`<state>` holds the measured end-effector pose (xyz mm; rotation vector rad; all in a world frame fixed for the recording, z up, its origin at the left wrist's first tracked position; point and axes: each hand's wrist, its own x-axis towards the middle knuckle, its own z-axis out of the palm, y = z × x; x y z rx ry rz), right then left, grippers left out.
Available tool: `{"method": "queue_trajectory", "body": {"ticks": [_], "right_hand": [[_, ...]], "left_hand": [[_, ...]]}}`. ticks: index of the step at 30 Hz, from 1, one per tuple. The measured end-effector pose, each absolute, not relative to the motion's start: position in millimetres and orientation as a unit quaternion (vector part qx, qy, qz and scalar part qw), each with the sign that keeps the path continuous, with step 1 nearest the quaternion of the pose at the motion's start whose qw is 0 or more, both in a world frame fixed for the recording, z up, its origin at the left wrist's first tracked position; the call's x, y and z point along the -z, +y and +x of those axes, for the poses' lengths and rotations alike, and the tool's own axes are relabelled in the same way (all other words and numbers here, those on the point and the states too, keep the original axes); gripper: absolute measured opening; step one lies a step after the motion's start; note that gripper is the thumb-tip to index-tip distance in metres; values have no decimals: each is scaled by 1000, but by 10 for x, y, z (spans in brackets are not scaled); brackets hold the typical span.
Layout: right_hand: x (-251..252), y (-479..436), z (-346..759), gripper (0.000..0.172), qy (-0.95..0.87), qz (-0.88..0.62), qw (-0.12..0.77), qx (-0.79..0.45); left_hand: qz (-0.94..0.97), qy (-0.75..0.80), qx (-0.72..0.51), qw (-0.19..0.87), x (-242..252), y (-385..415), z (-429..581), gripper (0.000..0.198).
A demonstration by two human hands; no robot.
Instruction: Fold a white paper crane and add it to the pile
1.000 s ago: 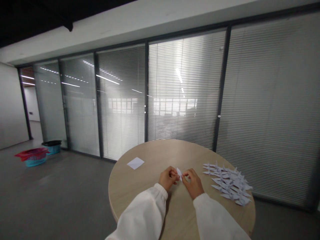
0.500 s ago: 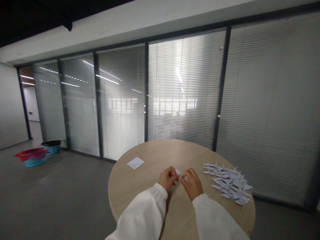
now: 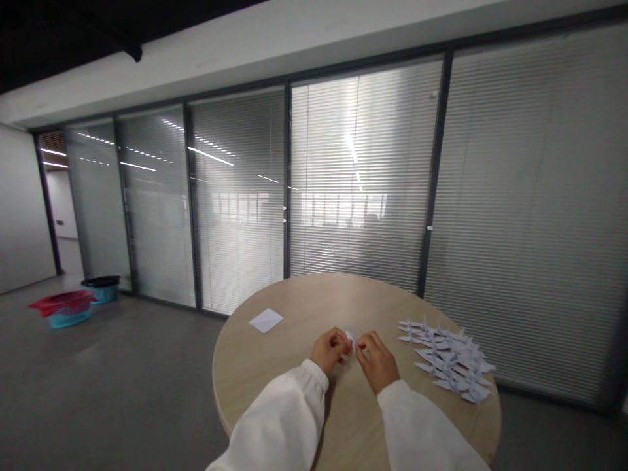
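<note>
Over the middle of the round wooden table (image 3: 294,288), a small piece of folded white paper (image 3: 350,336) is held between my two hands. My left hand (image 3: 331,348) is closed, pinching the paper's left side with thumb and fingers. On the right side, my right hand (image 3: 377,361) pinches the paper with its fingertips. The fingers cover most of the paper, so its exact shape is hidden. A cluster of folded white paper cranes (image 3: 449,358) lies to the right of my right hand. Left of my left hand is a flat white sheet of paper (image 3: 265,320).
Glass partitions with blinds (image 3: 363,176) stand behind the table. On the grey floor (image 3: 137,379) at the left are a blue basket with a red liner (image 3: 66,306) and another with a black liner (image 3: 101,288).
Both hands stay almost in place around the folded paper. Their fingers have shifted slightly, and a little less of the paper shows. The cranes and the flat sheet have not moved.
</note>
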<state>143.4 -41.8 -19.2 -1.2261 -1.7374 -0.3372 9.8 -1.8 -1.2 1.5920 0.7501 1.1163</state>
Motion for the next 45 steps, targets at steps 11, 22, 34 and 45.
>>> {"method": "queue_trajectory", "body": {"ticks": [11, 22, 34, 45], "right_hand": [[165, -417, 1419, 11, -712, -450, 538, 39], [155, -377, 1446, 23, -655, -446, 600, -113], [133, -387, 1469, 28, -635, -434, 605, -204], [121, -398, 1461, 29, -621, -427, 610, -244]], "left_hand": [[670, 280, -479, 493, 91, 38, 97, 28], [693, 240, -479, 483, 123, 37, 93, 25], [695, 260, -482, 466, 84, -10, 103, 26], [687, 271, -511, 440, 62, 6, 88, 28]]}}
